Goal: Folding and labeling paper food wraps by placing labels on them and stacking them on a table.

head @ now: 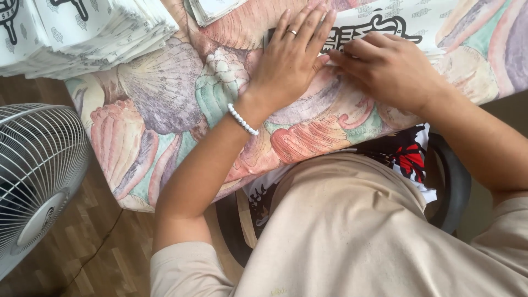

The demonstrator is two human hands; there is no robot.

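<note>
- Your left hand (289, 60) lies flat, fingers spread and pressed palm-down on the white printed sheet (385, 25) at the top middle of the tabletop (165, 110).
- There's a ring on one finger of that hand and a white bead bracelet (242, 119) round the wrist.
- Your right hand (388, 69) sits just beside the left, fingers curled, fingertips down on the near edge of the same sheet; whether it pinches the edge or only presses it, I cannot tell.
- The two hands touch where the left thumb meets the right fingertips.
- The sheet carries bold black markings and lies on the shell-patterned cloth (148, 93) that covers the tabletop, in pinks, greens and creams.
- Up at the left, a thick stack of similar white printed sheets (82, 33) rests on the corner, well apart from your hands.
- A smaller pile of sheets (212, 10) peeks in at the top edge, near your left fingertips.
- Down on the wooden floor (104, 247) at the left stands a white fan (33, 176), its grille facing up toward you.
- You're in a beige shirt (352, 231), seated close against the tabletop edge.
</note>
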